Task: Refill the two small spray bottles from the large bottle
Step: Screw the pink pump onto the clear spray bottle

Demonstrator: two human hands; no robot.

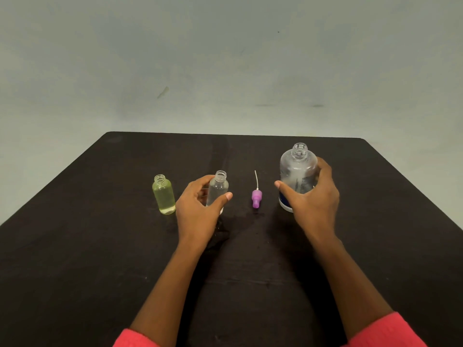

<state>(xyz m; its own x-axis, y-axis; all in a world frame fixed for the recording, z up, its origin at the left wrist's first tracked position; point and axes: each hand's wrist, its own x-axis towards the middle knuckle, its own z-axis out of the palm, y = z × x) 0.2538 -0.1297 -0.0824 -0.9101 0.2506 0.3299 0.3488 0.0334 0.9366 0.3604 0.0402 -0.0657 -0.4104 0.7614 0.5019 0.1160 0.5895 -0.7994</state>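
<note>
A large clear bottle (295,171) with a blue-banded label stands uncapped on the black table (100,246); my right hand (313,199) grips its side. A small clear spray bottle (218,187), cap off, stands at the centre with my left hand (198,209) curled round it, thumb in front. A small yellow-green bottle (164,195), also uncapped and holding liquid, stands to its left. A purple spray head (256,196) with its white dip tube lies between my hands.
The table's far edge (233,134) meets a pale grey wall. A wet patch (223,229) shines on the table just in front of the clear small bottle. My pink sleeves (385,331) sit at the near edge.
</note>
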